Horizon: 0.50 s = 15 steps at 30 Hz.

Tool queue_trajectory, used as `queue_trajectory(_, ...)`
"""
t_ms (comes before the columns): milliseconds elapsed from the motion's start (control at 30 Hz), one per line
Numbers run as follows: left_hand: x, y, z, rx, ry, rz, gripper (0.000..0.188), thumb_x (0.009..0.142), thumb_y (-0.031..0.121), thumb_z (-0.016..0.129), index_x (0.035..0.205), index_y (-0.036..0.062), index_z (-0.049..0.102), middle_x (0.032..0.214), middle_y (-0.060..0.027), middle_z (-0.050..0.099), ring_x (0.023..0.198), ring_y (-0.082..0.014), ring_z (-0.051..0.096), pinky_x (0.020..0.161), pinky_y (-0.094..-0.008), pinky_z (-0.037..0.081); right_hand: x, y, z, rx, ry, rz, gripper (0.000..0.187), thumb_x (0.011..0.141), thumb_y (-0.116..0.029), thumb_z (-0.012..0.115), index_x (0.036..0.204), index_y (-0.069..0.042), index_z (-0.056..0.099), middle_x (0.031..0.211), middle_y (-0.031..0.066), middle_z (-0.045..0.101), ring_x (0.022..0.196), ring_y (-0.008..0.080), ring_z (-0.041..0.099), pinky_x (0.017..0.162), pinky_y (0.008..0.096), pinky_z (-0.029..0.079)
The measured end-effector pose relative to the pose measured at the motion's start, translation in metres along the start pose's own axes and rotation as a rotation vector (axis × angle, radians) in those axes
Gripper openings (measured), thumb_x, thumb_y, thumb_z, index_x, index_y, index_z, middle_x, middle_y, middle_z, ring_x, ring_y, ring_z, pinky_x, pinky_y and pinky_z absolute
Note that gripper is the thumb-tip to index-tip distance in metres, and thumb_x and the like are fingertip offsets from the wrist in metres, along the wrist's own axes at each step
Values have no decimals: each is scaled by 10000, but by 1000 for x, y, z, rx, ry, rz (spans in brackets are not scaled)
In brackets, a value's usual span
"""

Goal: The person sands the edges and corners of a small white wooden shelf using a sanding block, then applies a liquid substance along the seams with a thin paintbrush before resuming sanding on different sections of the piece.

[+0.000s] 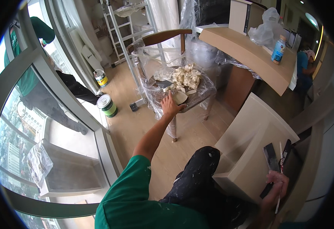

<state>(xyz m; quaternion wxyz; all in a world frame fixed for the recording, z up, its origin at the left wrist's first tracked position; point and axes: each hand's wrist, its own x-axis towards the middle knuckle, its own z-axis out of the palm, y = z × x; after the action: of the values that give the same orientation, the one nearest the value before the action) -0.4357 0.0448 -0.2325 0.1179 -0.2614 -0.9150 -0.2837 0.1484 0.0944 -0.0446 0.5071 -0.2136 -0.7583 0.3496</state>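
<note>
I log: left hand, fingers spread at a pale rounded piece on the plastic-wrapped wooden chair, beside crumpled masking tape. Right hand, closed round dark flat-bladed tools and a thin white stick. Beyond: cardboard-covered surface bearing bottle and plastic bag; stepladder; two paint cans on plank floor.

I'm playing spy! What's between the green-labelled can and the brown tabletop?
In the head view, a ladder foot and a plastic-wrapped chair with crumpled strips heaped on it. The left hand is at its near edge.
</note>
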Motion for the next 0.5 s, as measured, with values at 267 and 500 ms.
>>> queue_trajectory(267,4,-6,3,-188,69,67,1118,711,502,879,1560,31,325,1394,-212,565,1317,-382,542,1081,-507,439,-2,5,8,-6,55,-31,441,1126,-309,345,1188,62,574,1041,227,666,769,223,618,726,327,509)
queue_trajectory(500,-46,55,-110,-630,-95,254,1041,760,352,878,1567,25,306,1286,-257,620,1192,-396,634,1025,-454,504,-16,72,-68,35,323,-54,454,1067,-283,465,1344,48,603,863,98,592,623,175,538,616,298,484)
